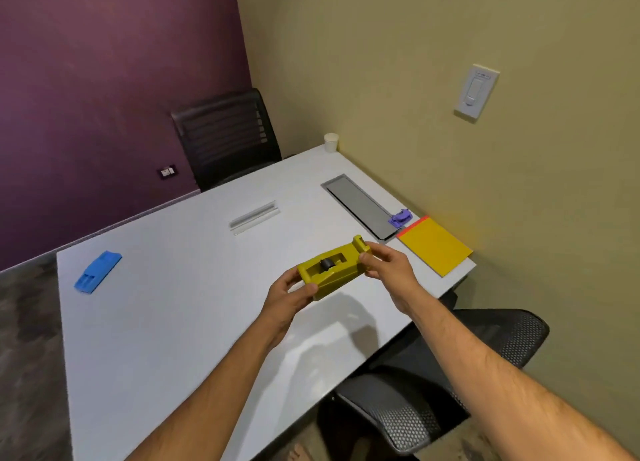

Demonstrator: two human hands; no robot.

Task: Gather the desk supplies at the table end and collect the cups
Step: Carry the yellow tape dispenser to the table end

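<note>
A yellow tape dispenser [332, 270] hangs above the white table [166, 322], held at both ends. My left hand [289, 296] grips its near end and my right hand [386, 264] grips its far end by the cutter. A yellow notepad with a red top edge [434, 245] lies at the table's right end, a small purple stapler [400, 218] just beyond it. A blue hole punch [98, 270] lies at the far left edge. A clear ruler [254, 217] lies mid-table. One white paper cup [331, 142] stands at the far corner by the wall.
A grey cable tray lid [356, 204] is set into the table near the wall. One black mesh chair [228, 138] stands at the far side, another [433, 384] at the near right. The beige wall with a light switch [476, 91] runs close along the right.
</note>
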